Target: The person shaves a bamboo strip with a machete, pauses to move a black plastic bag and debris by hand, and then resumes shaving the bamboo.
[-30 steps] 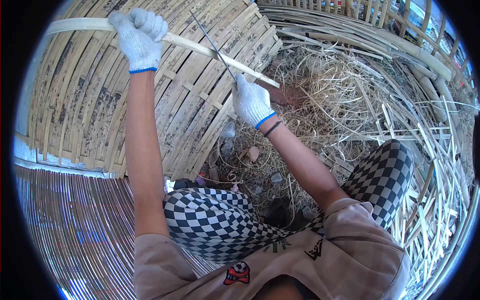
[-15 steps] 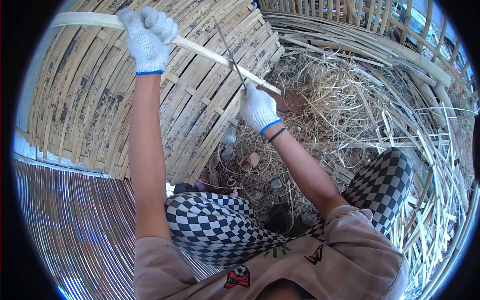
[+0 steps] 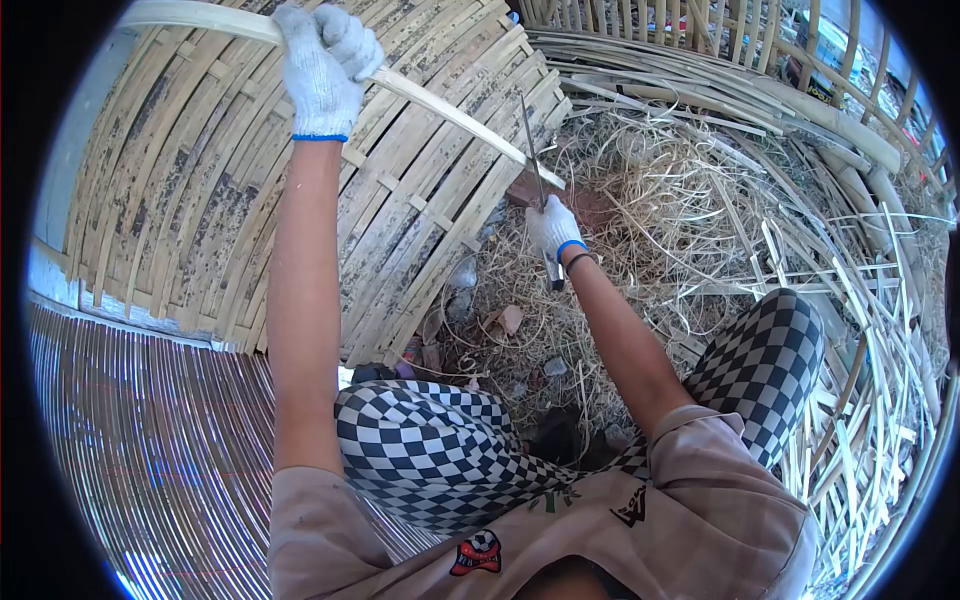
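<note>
My left hand (image 3: pixel 325 75), in a white knit glove with a blue cuff, is closed around a long pale bamboo strip (image 3: pixel 450 112) at the upper left. The strip runs down to the right from my fist, and its other side curves off past the left edge. My right hand (image 3: pixel 553 228), gloved alike, grips the handle of a knife (image 3: pixel 534 150). Its thin blade points up and crosses the strip close to the strip's right end. Part of the handle shows below my right fist.
A woven bamboo panel (image 3: pixel 230 190) lies behind the strip on the left. Curly shavings (image 3: pixel 670 200) cover the ground to the right, with bundled bamboo strips (image 3: pixel 850 440) beyond. A slatted bamboo fence (image 3: pixel 700 30) stands at the back. My checkered knees (image 3: pixel 765 360) are in front.
The knife has slid right and down along the strip to near its end, my right hand moving with it. My left hand has shifted slightly right.
</note>
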Available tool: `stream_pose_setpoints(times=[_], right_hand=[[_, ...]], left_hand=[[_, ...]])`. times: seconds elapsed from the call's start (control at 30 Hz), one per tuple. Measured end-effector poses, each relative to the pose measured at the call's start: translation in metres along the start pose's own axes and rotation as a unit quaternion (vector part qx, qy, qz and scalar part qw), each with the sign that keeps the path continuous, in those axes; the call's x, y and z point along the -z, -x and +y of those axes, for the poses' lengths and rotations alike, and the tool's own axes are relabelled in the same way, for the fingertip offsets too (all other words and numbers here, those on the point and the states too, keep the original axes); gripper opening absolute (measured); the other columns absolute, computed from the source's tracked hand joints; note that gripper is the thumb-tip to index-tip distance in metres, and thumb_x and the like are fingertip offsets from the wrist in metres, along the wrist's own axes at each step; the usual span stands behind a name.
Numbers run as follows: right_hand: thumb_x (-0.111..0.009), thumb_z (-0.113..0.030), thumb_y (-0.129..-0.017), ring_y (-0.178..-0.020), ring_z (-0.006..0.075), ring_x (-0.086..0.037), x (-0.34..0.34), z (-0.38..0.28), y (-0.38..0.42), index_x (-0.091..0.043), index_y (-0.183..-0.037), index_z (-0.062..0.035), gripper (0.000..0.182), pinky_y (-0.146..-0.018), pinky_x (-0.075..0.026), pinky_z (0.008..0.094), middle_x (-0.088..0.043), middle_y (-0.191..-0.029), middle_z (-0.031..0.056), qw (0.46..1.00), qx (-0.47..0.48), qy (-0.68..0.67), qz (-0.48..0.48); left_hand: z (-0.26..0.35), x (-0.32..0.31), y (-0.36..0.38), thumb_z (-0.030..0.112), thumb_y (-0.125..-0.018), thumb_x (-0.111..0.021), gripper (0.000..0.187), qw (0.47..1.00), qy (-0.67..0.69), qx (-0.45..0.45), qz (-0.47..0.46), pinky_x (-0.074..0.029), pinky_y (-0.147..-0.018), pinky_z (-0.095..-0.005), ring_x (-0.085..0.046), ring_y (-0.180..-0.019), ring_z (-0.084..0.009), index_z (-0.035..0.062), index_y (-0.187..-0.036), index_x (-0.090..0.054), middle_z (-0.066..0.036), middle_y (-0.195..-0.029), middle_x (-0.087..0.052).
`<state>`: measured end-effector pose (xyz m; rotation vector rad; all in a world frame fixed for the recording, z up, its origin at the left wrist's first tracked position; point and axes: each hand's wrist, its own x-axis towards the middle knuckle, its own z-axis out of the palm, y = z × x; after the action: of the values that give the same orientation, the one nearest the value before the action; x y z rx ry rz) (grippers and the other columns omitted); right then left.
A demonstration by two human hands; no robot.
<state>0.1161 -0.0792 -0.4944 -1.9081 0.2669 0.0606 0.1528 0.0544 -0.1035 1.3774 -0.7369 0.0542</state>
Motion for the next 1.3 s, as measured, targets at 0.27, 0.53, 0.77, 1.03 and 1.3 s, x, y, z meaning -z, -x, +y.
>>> stream_pose_setpoints(times=[0.27, 0.53, 0.77, 1.03, 1.3], right_hand=[[-0.074, -0.034, -0.096, -0.052, 0.0175, -0.061, 0.001, 0.015, 0.030, -0.059, -0.093, -0.0060, 0.032, -0.046, -0.048, 0.0337, -0.062, -0.067, 0.0052, 0.919, -0.080, -0.336, -0.188], [-0.072, -0.030, -0.092, -0.051, 0.0182, -0.059, -0.011, 0.026, 0.057, -0.060, -0.086, -0.0074, 0.026, -0.046, -0.044, 0.0355, -0.060, -0.067, 0.0035, 0.944, -0.115, -0.272, -0.146], [-0.070, -0.025, -0.084, -0.070, 0.0239, -0.065, -0.048, 0.024, 0.062, -0.058, -0.097, -0.0025, 0.028, -0.068, -0.053, 0.0405, -0.064, -0.078, 0.0091, 0.994, 0.034, -0.061, 0.084], [-0.071, -0.026, -0.085, -0.072, 0.0284, -0.067, -0.015, -0.055, 0.077, -0.058, -0.099, -0.0004, 0.032, -0.070, -0.054, 0.0439, -0.065, -0.079, 0.0150, 0.983, 0.030, -0.177, -0.035], [-0.065, -0.044, -0.096, -0.090, 0.0519, -0.067, 0.020, -0.126, 0.107, -0.051, -0.113, -0.0008, 0.049, -0.077, -0.054, 0.0575, -0.070, -0.092, 0.0309, 0.984, 0.175, -0.016, -0.017]], left_hand=[[0.003, 0.016, -0.013, 0.068, -0.103, -0.041, 0.063, 0.962, 0.010, -0.044, 0.269, -0.022, -0.049, -0.0316, -0.023, -0.048, -0.0136, 0.0150, -0.070, -0.040, 0.003, -0.055, -0.027], [0.015, 0.023, -0.018, 0.066, -0.103, -0.044, 0.060, 0.951, 0.017, -0.103, 0.291, -0.024, -0.051, -0.0335, -0.025, -0.051, -0.0148, 0.0105, -0.081, -0.045, 0.000, -0.060, -0.029], [0.064, 0.037, -0.022, 0.053, -0.106, -0.045, 0.049, 0.945, -0.019, -0.149, 0.289, -0.019, -0.048, -0.0318, -0.022, -0.051, -0.0133, 0.0097, -0.084, -0.046, 0.002, -0.060, -0.027], [0.069, 0.033, -0.021, 0.050, -0.104, -0.049, 0.047, 0.936, -0.011, -0.155, 0.317, -0.014, -0.047, -0.0316, -0.017, -0.048, -0.0122, 0.0135, -0.075, -0.042, 0.003, -0.059, -0.025], [0.067, 0.035, -0.021, 0.050, -0.105, -0.047, 0.050, 0.946, -0.013, -0.153, 0.284, -0.013, -0.047, -0.0325, -0.017, -0.049, -0.0126, 0.0154, -0.071, -0.039, 0.003, -0.058, -0.024]])
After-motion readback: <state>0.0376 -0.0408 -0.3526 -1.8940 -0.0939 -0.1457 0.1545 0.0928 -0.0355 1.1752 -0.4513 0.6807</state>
